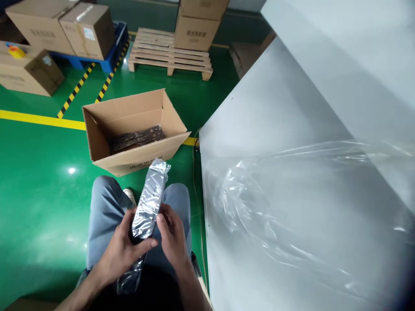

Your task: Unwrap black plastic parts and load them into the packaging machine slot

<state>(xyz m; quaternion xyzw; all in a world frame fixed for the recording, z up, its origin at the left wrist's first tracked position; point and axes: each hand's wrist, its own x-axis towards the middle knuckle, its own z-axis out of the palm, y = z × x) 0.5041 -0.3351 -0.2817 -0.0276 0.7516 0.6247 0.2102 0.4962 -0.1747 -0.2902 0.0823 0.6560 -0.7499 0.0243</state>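
Note:
A long, narrow dark item wrapped in shiny clear plastic (149, 201) is held upright at a slant above my lap. My left hand (125, 248) wraps round its lower half, with the thumb across the front. On the other side my right hand (171, 235) grips its right edge, thumb against the wrapping and fingers partly hidden. What lies inside the plastic cannot be made out. Just beyond my knees stands an open cardboard box (145, 157), and several dark plastic-wrapped pieces (138, 137) lie at its bottom.
To my right is a large pale grey surface (292, 194) with a loose clear plastic bag (240, 198) on it. Farther off are a wooden pallet (155, 49) bearing cartons (197, 32), and a blue pallet (106, 62) with more cartons (87, 32). A thin cable runs along the grey surface's edge.

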